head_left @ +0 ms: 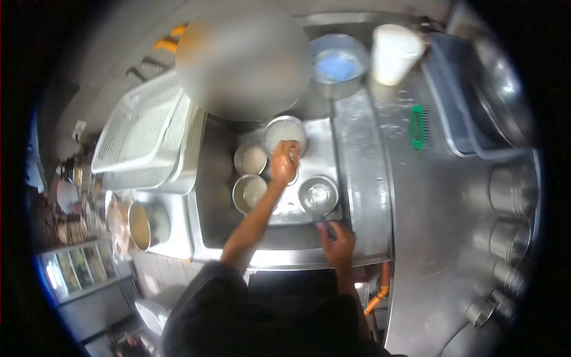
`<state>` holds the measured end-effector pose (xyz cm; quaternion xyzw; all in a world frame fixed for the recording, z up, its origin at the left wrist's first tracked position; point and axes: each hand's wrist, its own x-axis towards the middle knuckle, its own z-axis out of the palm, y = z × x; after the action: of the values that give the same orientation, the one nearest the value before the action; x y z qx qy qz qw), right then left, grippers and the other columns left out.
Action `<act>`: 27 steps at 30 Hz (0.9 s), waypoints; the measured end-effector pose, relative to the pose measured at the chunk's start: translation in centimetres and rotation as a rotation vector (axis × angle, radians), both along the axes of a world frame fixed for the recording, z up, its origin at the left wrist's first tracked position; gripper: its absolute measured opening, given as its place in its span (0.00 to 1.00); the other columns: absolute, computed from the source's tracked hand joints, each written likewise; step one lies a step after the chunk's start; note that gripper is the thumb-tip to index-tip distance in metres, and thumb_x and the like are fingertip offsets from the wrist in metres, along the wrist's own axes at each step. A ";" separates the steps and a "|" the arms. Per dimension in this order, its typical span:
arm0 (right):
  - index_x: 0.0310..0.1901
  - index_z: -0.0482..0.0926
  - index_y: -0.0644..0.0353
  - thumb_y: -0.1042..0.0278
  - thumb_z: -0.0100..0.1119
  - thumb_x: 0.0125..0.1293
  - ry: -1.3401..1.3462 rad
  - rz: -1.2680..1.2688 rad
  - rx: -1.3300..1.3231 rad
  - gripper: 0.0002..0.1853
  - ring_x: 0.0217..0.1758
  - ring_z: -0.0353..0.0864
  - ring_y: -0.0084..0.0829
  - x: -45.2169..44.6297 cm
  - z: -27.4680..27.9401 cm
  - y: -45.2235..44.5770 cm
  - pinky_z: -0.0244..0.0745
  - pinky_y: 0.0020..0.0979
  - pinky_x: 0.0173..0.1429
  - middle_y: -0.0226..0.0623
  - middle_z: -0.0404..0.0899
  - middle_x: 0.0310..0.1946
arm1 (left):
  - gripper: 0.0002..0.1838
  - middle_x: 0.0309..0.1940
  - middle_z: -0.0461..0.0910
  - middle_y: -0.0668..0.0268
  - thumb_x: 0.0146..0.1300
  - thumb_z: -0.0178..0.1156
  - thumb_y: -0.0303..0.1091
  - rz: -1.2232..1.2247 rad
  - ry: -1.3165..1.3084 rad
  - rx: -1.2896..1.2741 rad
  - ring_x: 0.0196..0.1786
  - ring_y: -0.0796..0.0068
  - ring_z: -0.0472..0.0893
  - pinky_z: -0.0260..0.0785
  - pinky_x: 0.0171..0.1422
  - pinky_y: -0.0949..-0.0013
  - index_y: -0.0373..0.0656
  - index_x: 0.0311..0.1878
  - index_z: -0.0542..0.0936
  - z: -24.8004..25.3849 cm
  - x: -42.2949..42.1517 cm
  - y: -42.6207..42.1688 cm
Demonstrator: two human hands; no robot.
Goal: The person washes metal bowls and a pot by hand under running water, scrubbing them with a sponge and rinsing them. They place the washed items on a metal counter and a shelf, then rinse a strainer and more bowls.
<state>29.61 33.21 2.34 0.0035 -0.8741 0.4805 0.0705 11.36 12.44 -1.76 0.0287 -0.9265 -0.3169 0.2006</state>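
We see a rectangular stainless-steel sink [262,239], its walls smooth and dull grey. In its near right part sits a round, shiny metal pan [317,195], and the fingers of our right hand [338,241] are closed round its dark handle [325,228] over the sink's near edge. Our left hand [285,162], wet and glistening, has its fingers curled at the near rim of a round metal bowl [279,129] with whitish contents, towards the sink's far end; we cannot tell whether they grip anything. Two smaller round metal pots [250,194] stand along the sink's left side.

Right of the sink stretches a brushed-steel surface [428,232], wet in patches, bearing a green bristled brush [418,127] and, at its far end, a blurred white plastic bucket [392,52]. Left of the sink lean white perforated plastic baskets [134,128]; farther left stands a glass-fronted cabinet [80,269].
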 end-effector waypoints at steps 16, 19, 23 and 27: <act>0.38 0.82 0.68 0.64 0.69 0.60 -0.278 -0.229 0.268 0.14 0.34 0.84 0.37 0.4 -0.4 -1.9 0.77 0.35 0.42 0.46 0.83 0.30 | 0.25 0.45 0.76 0.57 0.59 0.60 0.54 -0.153 -0.257 -0.019 0.48 0.54 0.76 0.64 0.55 0.52 0.44 0.49 0.76 -15.9 -3.4 -10.5; 0.44 0.79 0.67 0.61 0.66 0.64 -0.246 -0.428 0.222 0.16 0.44 0.79 0.35 -0.9 1.5 -3.3 0.74 0.34 0.50 0.47 0.82 0.40 | 0.28 0.42 0.73 0.55 0.54 0.66 0.53 -0.039 -0.446 -0.092 0.53 0.55 0.73 0.64 0.55 0.51 0.41 0.49 0.74 -11.5 8.8 -11.9; 0.48 0.74 0.66 0.66 0.57 0.70 -0.258 -0.415 -0.212 0.13 0.47 0.80 0.37 -2.8 -0.4 -2.7 0.75 0.35 0.52 0.44 0.80 0.45 | 0.27 0.43 0.78 0.50 0.61 0.61 0.48 0.195 -1.189 -0.059 0.48 0.49 0.78 0.69 0.53 0.49 0.37 0.56 0.73 -18.5 17.8 -14.9; 0.52 0.69 0.65 0.65 0.53 0.72 -0.532 -0.322 -1.041 0.14 0.51 0.81 0.42 -8.0 2.3 -6.5 0.78 0.41 0.53 0.45 0.77 0.47 | 0.23 0.34 0.84 0.51 0.64 0.59 0.44 -0.349 -0.847 -0.131 0.39 0.56 0.83 0.73 0.43 0.54 0.37 0.55 0.75 -24.2 18.5 -17.4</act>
<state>21.66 26.69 4.68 -0.2841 -0.5015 0.8126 -0.0860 29.90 -4.98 -26.00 -0.0133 -0.9359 -0.2473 -0.2505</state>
